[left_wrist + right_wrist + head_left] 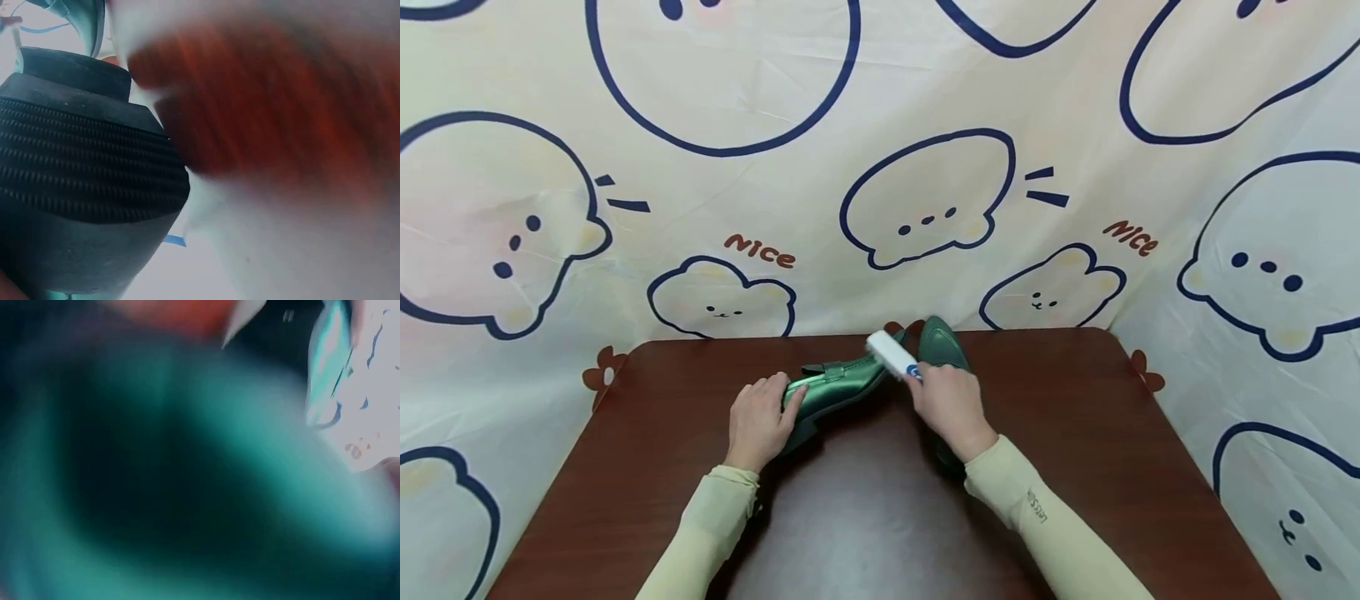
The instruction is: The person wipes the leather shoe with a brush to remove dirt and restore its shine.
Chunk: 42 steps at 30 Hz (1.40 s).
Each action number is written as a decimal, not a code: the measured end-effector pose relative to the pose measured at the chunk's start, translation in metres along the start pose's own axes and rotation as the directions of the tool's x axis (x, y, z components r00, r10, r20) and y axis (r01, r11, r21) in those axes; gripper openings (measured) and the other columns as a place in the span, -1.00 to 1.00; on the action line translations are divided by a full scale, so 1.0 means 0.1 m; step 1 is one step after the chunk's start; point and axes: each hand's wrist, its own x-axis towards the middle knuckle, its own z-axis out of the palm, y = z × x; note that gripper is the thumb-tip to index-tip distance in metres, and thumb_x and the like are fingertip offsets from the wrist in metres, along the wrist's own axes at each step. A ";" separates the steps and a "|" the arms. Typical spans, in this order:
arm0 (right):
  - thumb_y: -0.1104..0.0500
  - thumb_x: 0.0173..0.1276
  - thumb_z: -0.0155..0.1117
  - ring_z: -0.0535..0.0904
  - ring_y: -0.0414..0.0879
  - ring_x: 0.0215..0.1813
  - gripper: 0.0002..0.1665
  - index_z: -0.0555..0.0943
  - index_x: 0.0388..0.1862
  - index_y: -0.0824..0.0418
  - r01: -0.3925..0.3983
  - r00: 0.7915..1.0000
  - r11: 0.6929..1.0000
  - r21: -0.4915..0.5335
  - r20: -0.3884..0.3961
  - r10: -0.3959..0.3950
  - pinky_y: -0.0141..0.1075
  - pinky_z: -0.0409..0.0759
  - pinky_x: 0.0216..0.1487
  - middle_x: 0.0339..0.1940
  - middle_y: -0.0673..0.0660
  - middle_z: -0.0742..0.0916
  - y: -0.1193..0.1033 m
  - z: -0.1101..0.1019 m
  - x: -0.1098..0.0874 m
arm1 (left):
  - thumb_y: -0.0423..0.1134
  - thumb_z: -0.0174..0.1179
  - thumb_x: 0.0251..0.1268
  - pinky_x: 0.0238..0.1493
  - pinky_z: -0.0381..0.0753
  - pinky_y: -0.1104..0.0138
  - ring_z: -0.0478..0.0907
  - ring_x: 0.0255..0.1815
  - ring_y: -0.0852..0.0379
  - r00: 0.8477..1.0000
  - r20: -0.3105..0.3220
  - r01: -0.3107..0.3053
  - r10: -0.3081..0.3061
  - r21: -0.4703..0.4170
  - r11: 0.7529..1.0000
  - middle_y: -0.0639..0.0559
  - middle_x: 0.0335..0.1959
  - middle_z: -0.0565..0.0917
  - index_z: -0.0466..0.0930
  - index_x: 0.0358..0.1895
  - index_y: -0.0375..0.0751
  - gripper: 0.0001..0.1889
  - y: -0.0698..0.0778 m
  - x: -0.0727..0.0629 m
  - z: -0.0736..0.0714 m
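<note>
In the head view my left hand (762, 422) grips a shiny green loafer (842, 380) at its heel end, tilted with its toe pointing up and to the right. A white brush (891, 353) is held by my right hand (951, 405), its head overlapping the loafer's toe. Under the right hand stands a second green loafer (942, 342), partly hidden by that hand and forearm. The left wrist view shows a dark ridged shoe sole (87, 169) from below. A blurred green shoe (275, 425) fills most of the right wrist view.
Both shoes are near the back edge of a dark reddish-brown table (700, 392). A pale cloth backdrop (805, 192) with blue cartoon outlines rises behind and beside the table.
</note>
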 end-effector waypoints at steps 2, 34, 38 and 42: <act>-0.03 0.50 0.34 0.51 -0.06 -0.64 -0.65 0.75 -0.18 0.25 -0.039 0.999 0.999 -0.024 -0.018 0.038 -0.21 0.48 -0.65 -0.50 0.14 0.76 0.10 -0.02 0.04 | 0.03 0.16 0.53 -0.40 0.17 0.29 0.16 -0.55 0.15 1.000 0.002 -0.012 0.012 0.003 1.000 0.11 -0.62 0.23 0.38 -0.40 -0.11 -0.63 0.02 0.00 0.02; -0.03 0.52 0.32 0.61 -0.03 -0.55 -0.62 0.73 0.02 0.26 -0.010 1.000 1.000 -0.014 0.003 0.010 -0.15 0.61 -0.54 -0.32 0.20 0.82 0.16 -0.05 0.05 | 0.05 0.17 0.52 -0.46 0.14 0.30 0.15 -0.60 0.16 1.000 0.010 0.006 -0.006 -0.003 1.000 0.11 -0.65 0.22 0.33 -0.45 -0.07 -0.60 -0.01 0.07 -0.02; -0.06 0.49 0.35 0.63 -0.10 -0.47 -0.59 0.74 0.12 0.19 0.033 0.999 0.997 0.064 0.037 -0.035 -0.17 0.66 -0.42 -0.24 0.14 0.84 0.08 -0.12 -0.03 | 0.04 0.18 0.51 -0.48 0.15 0.31 0.14 -0.61 0.17 1.000 0.014 -0.001 0.001 -0.002 1.000 0.11 -0.66 0.22 0.33 -0.46 -0.07 -0.60 -0.01 0.05 -0.01; -0.09 0.50 0.33 0.59 -0.17 -0.47 -0.57 0.74 0.14 0.16 0.150 0.983 0.982 0.115 0.093 -0.160 -0.26 0.62 -0.40 -0.26 0.10 0.85 -0.06 -0.13 -0.10 | 0.06 0.18 0.51 -0.47 0.16 0.31 0.16 -0.60 0.17 1.000 0.024 0.016 -0.016 -0.001 1.000 0.12 -0.65 0.23 0.37 -0.44 -0.08 -0.61 -0.02 0.02 0.00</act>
